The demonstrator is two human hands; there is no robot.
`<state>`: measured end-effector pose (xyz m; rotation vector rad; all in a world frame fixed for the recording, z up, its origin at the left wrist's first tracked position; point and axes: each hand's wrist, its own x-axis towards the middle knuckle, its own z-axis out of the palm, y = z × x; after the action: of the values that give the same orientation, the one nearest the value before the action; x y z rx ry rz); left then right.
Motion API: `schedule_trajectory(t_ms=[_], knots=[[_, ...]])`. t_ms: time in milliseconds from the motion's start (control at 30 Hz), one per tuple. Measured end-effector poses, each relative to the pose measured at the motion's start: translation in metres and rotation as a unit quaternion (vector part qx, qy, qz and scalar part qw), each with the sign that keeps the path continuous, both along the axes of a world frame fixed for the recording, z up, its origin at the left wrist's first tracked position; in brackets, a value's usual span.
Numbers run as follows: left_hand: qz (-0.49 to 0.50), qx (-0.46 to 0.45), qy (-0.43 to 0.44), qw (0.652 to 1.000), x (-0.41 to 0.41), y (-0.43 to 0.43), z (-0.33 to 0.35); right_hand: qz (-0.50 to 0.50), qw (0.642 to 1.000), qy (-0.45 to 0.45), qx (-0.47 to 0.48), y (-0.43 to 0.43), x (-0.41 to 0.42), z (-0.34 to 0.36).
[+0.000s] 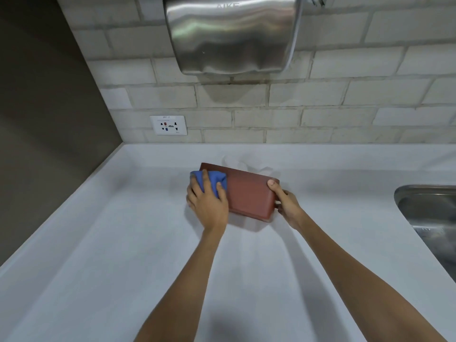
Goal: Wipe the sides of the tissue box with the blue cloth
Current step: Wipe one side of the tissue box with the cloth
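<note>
A reddish-brown tissue box [249,193] lies tipped on the white counter [103,243], its broad side facing me and white tissue showing behind its far edge. The bunched blue cloth [214,180] is pressed against the box's left end under my left hand [207,202]. At the box's right end, my right hand [286,201] grips the corner, thumb on the near face and fingers around the end.
A steel hand dryer [232,33] hangs on the brick-tile wall above the box. A white wall socket [168,125] sits low on the wall at left. A steel sink [429,218] is set into the counter at right. A dark side wall borders the left.
</note>
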<state>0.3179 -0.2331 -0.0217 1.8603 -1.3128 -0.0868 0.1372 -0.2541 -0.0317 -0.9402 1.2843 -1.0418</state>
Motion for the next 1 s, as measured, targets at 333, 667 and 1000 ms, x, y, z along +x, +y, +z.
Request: schedule_trajectory(t_ms=[333,667,1000], knots=[[-0.148,-0.040,0.053,0.987,-0.061,0.045,-0.003,-0.068,0.994,0.027,-0.085,0.014,0.023,0.007],[-0.031,0.063,0.331,0.941,-0.021,0.023,0.034,-0.072,0.959,0.153,-0.228,0.044,0.073,0.005],[0.028,0.073,0.411,0.908,0.003,0.036,0.005,-0.048,0.919,0.240,-0.309,0.083,0.100,-0.016]])
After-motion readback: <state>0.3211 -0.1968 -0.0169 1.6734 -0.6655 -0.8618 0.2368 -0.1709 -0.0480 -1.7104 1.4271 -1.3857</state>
